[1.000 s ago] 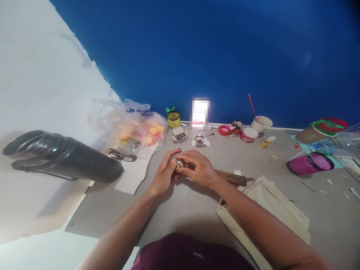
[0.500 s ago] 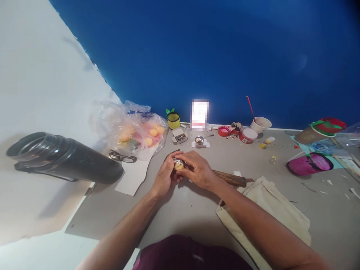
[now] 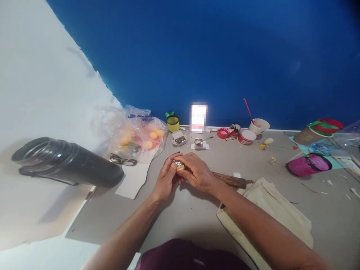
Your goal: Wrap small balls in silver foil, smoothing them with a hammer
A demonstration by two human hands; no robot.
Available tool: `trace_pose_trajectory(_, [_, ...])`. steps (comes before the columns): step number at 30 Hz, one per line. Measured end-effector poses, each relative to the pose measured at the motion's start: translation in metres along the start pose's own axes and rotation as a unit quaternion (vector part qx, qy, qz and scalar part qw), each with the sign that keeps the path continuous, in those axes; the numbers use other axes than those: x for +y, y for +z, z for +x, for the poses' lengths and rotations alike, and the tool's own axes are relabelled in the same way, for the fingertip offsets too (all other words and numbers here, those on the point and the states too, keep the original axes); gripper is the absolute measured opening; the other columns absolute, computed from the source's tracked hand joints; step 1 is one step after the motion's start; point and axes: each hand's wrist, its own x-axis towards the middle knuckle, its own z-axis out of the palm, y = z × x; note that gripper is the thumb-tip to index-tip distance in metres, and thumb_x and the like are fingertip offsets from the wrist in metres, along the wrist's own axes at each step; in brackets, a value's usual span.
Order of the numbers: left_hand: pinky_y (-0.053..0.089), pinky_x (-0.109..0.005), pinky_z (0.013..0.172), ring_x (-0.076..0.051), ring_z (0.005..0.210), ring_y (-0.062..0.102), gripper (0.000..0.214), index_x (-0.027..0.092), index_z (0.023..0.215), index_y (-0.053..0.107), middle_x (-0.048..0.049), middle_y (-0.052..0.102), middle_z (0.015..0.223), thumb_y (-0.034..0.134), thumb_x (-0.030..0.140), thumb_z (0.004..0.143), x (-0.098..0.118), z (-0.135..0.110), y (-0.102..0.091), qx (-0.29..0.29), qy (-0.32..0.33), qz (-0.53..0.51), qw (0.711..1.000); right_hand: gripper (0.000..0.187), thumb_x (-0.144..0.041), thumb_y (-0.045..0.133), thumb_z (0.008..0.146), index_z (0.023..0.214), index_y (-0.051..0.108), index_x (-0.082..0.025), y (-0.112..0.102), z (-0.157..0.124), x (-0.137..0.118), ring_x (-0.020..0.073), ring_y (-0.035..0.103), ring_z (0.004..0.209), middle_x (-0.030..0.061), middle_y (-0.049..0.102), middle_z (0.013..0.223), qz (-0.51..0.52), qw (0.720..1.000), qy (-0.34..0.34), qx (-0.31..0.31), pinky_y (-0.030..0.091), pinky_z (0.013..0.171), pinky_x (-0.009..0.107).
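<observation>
Close together over the middle of the table, both hands are closed around a small yellow ball (image 3: 180,167) partly covered with shiny silver pieces. My left hand (image 3: 166,176) holds it from the left, thumb on its near side. From the right, the fingers of my right hand (image 3: 198,171) reach over the ball, hiding much of it. Beyond them, a similar silver ball (image 3: 198,142) rests on a white paper piece. An open small box (image 3: 179,139) of shiny silver bits lies to its left. A brown wooden handle (image 3: 232,180) lies beneath my right wrist.
A dark bottle (image 3: 81,165), glasses (image 3: 123,160) and a plastic bag (image 3: 137,131) of coloured balls are at left. A beige cloth (image 3: 270,210) lies by my right forearm. Behind are a paint jar (image 3: 246,137) and white cup (image 3: 259,126); a pink cup (image 3: 308,165) lies right.
Both hands stay around the ball with only slight finger shifts; less of its yellow side shows. The whole view has shifted slightly.
</observation>
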Motion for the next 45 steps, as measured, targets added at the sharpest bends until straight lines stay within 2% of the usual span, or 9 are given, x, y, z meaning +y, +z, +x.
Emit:
trace_pose_trajectory(4, [0.046, -0.025, 0.062, -0.013, 0.069, 0.057, 0.054, 0.021, 0.13, 0.059, -0.0022, 0.064, 0.088, 0.073, 0.05, 0.087, 0.002, 0.0, 0.001, 0.005, -0.005, -0.005, 1.0, 0.045, -0.047, 0.065, 0.096, 0.135, 0.058, -0.026, 0.001, 0.0, 0.001, 0.0257, 0.061, 0.11, 0.0087, 0.069, 0.123, 0.001, 1.0, 0.009, -0.002, 0.049, 0.096, 0.041])
trace_pose_trajectory(8, [0.044, -0.024, 0.058, -0.011, 0.064, 0.054, 0.054, 0.02, 0.131, 0.059, -0.0016, 0.063, 0.086, 0.075, 0.046, 0.086, 0.003, 0.001, 0.002, -0.006, -0.027, -0.033, 0.999, 0.036, -0.048, 0.056, 0.101, 0.127, 0.062, -0.025, 0.004, 0.0, 0.002, 0.025, 0.062, 0.109, 0.0083, 0.072, 0.117, -0.002, 1.0, -0.008, 0.02, 0.048, 0.097, 0.042])
trace_pose_trajectory(12, [0.044, -0.024, 0.057, -0.011, 0.063, 0.055, 0.051, 0.02, 0.129, 0.062, -0.0009, 0.063, 0.083, 0.077, 0.042, 0.086, 0.004, 0.001, 0.002, -0.01, -0.029, -0.059, 0.998, 0.032, -0.046, 0.052, 0.103, 0.123, 0.064, -0.025, 0.004, 0.0, 0.0, 0.025, 0.059, 0.113, 0.0079, 0.072, 0.118, -0.014, 1.0, 0.005, -0.003, 0.048, 0.098, 0.041])
trace_pose_trajectory(17, [0.046, -0.024, 0.057, -0.011, 0.064, 0.055, 0.049, 0.019, 0.126, 0.064, -0.0015, 0.064, 0.086, 0.079, 0.039, 0.084, 0.004, 0.002, 0.003, -0.002, -0.027, -0.069, 0.997, 0.033, -0.045, 0.048, 0.104, 0.127, 0.061, -0.025, 0.003, 0.0, -0.002, 0.026, 0.057, 0.115, 0.0081, 0.07, 0.125, -0.026, 0.999, 0.017, -0.026, 0.048, 0.098, 0.041])
trace_pose_trajectory(24, [0.049, -0.025, 0.059, -0.013, 0.07, 0.06, 0.049, 0.02, 0.123, 0.065, -0.004, 0.067, 0.097, 0.082, 0.039, 0.081, 0.001, 0.002, 0.003, 0.017, -0.019, -0.075, 0.997, 0.034, -0.04, 0.046, 0.106, 0.133, 0.056, -0.024, 0.007, -0.001, -0.003, 0.026, 0.055, 0.117, 0.0102, 0.066, 0.129, -0.021, 1.0, 0.01, -0.02, 0.047, 0.099, 0.042])
trace_pose_trajectory(30, [0.053, -0.028, 0.084, -0.017, 0.094, 0.066, 0.043, 0.02, 0.117, 0.068, -0.0064, 0.07, 0.107, 0.083, 0.036, 0.08, 0.003, 0.003, 0.004, 0.021, -0.017, -0.12, 0.992, 0.04, -0.045, 0.055, 0.101, 0.136, 0.055, -0.025, 0.009, -0.001, 0.001, 0.0245, 0.058, 0.113, 0.0087, 0.067, 0.127, 0.032, 0.999, 0.02, 0.021, 0.047, 0.099, 0.04])
trace_pose_trajectory(35, [0.051, -0.029, 0.091, -0.018, 0.1, 0.065, 0.042, 0.019, 0.119, 0.067, -0.0068, 0.07, 0.109, 0.081, 0.03, 0.082, 0.004, 0.002, 0.004, 0.013, -0.02, -0.135, 0.991, 0.032, -0.04, 0.05, 0.104, 0.131, 0.057, -0.023, 0.014, -0.001, 0.005, 0.0247, 0.058, 0.111, 0.0098, 0.067, 0.122, 0.033, 0.999, 0.001, 0.029, 0.045, 0.1, 0.041])
trace_pose_trajectory(41, [0.052, -0.03, 0.091, -0.018, 0.1, 0.066, 0.044, 0.02, 0.12, 0.066, -0.007, 0.071, 0.109, 0.082, 0.032, 0.081, 0.001, 0.003, 0.004, 0.025, -0.026, -0.139, 0.99, 0.031, -0.034, 0.045, 0.106, 0.133, 0.056, -0.025, 0.01, 0.0, -0.001, 0.0247, 0.056, 0.113, 0.0094, 0.066, 0.125, 0.043, 0.999, 0.01, 0.01, 0.044, 0.1, 0.04])
trace_pose_trajectory(45, [0.053, -0.028, 0.086, -0.017, 0.096, 0.066, 0.043, 0.02, 0.119, 0.066, -0.0062, 0.071, 0.108, 0.081, 0.034, 0.082, 0.001, 0.004, 0.004, 0.023, -0.023, -0.134, 0.99, 0.034, -0.039, 0.05, 0.104, 0.135, 0.056, -0.026, 0.008, 0.0, 0.001, 0.0245, 0.057, 0.112, 0.0086, 0.066, 0.125, 0.049, 0.999, 0.015, 0.003, 0.045, 0.1, 0.04])
